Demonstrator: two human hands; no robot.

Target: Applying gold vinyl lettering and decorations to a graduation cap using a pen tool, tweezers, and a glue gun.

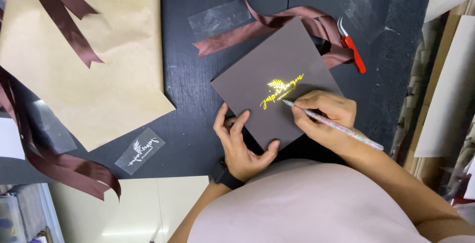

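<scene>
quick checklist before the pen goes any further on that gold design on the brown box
1. Left hand braces the brown box at its near corner: ok.
2. Right hand grips the pen: ok.
3. Pen tip sits at the gold design: ok.
4. Box lies flat on the black table: ok.
5. Red tweezers are away from the hands: ok.
6. Whether the design is fully stuck down: cannot tell.

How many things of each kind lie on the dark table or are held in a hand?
Brown box: 1
Pen, in right hand: 1
Red tweezers: 1
Kraft paper sheet: 1
Clear film pieces: 3
Brown ribbon lengths: 3
Total: 10
</scene>
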